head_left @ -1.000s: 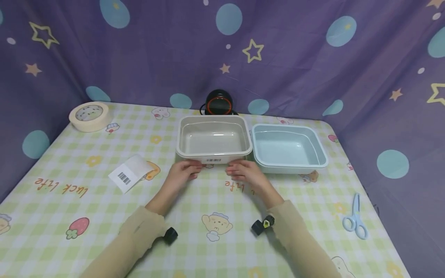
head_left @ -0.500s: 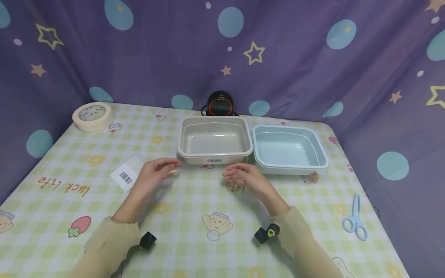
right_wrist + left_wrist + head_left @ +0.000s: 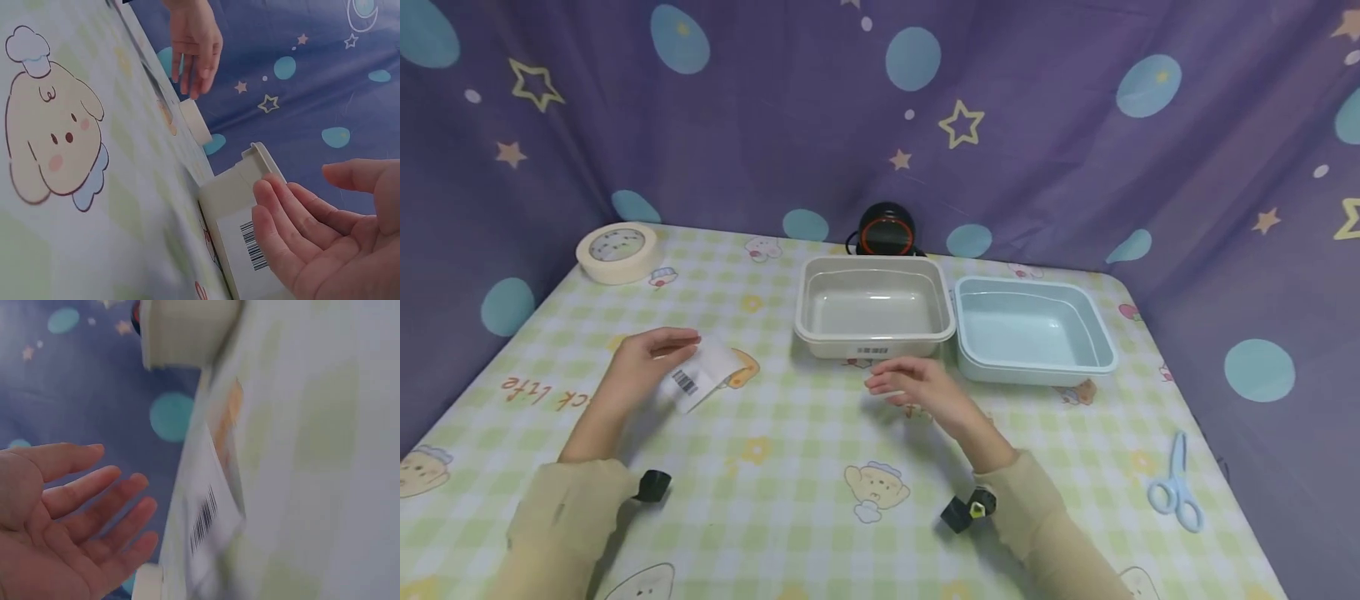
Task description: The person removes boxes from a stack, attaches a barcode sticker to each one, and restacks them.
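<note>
My left hand (image 3: pixel 643 367) hovers at the left edge of a white paper slip with a barcode (image 3: pixel 706 372), overlapping it in the head view. In the left wrist view its fingers (image 3: pixel 106 512) are loosely spread and hold nothing, with the slip (image 3: pixel 209 531) lying on the cloth beyond. My right hand (image 3: pixel 928 392) is held in the air just in front of a beige plastic bin (image 3: pixel 876 346), fingers relaxed and without anything in them. A barcode label (image 3: pixel 253 247) shows on the bin's front wall in the right wrist view. A light blue bin (image 3: pixel 1037 375) stands directly right of the beige one.
A roll of masking tape (image 3: pixel 617 254) lies at the back left corner. Light blue scissors (image 3: pixel 1177 487) rest near the right edge. Behind the beige bin sits a black round device with an orange ring (image 3: pixel 886 229), against a purple curtain (image 3: pixel 805 125).
My left hand has left the beige bin's front and moved left to the paper slip. The right hand has drawn slightly back from the bin. Both bins have stayed in place.
</note>
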A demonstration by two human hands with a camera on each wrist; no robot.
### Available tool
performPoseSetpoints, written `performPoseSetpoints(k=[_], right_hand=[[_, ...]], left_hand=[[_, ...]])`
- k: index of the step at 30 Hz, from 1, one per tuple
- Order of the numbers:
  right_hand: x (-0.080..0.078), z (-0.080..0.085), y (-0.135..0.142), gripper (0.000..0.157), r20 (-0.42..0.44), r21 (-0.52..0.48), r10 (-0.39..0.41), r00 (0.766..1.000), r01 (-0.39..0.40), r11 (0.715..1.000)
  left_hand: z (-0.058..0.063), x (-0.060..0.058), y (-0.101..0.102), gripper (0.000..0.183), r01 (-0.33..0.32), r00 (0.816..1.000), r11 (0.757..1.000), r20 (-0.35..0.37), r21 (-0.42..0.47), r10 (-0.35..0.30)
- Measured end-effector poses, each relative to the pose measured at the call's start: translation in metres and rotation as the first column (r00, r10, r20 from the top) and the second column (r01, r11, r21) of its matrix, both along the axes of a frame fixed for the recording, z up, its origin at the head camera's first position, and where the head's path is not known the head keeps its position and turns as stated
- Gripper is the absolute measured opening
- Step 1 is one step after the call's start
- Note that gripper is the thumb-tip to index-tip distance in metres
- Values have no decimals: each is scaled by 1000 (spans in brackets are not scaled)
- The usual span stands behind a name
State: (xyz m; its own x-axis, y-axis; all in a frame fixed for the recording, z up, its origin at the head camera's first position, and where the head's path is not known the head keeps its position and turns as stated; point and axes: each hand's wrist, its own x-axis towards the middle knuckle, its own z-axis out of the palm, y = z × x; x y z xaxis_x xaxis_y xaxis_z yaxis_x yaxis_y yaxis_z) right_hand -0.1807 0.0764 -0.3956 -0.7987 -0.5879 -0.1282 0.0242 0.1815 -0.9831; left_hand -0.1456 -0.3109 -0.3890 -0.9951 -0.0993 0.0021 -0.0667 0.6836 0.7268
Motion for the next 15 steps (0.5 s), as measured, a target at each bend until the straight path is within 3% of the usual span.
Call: performPoseSetpoints(k=[4, 9, 15], right_hand=[[-2, 1, -4, 38, -9, -9, 14, 1000, -15, 1000], [-2, 4, -8, 37, 0, -8, 37, 999, -37, 999], [-1, 2, -11, 36, 1, 1, 58, 998, -58, 998]], left_hand=[[-7, -11, -10, 48, -23, 992, 998, 120, -56, 30], [-13, -25, -15, 55, -28, 959, 990, 274, -141, 67], [-11, -31, -14, 44, -18, 938, 987, 339, -162, 73]])
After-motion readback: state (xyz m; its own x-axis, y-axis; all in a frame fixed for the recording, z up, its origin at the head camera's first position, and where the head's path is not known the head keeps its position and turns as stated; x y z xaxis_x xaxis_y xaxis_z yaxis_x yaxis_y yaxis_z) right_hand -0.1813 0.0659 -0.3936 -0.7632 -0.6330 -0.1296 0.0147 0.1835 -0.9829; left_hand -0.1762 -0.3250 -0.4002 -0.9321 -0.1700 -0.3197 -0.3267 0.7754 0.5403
